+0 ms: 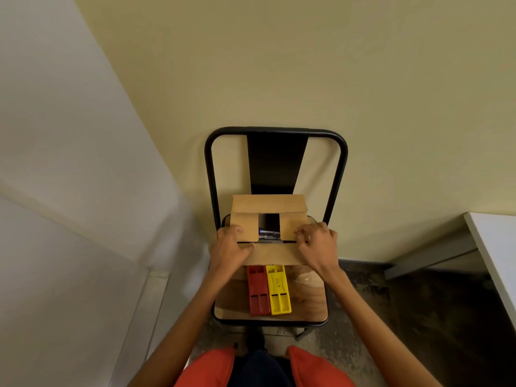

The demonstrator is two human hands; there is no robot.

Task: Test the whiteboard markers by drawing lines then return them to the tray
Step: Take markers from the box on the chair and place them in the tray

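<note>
Item: cardboard box on chair; our left hand and right hand grip its flaps with curled fingers. Risk: uneven tugging tips it; markers, apparently loose, spill.

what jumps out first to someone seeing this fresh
A cardboard box sits on the seat of a black chair against the wall, the left hand and right hand gripping its flaps. Markers show through the gap, and a red tray and yellow tray lie side by side in front.
</note>
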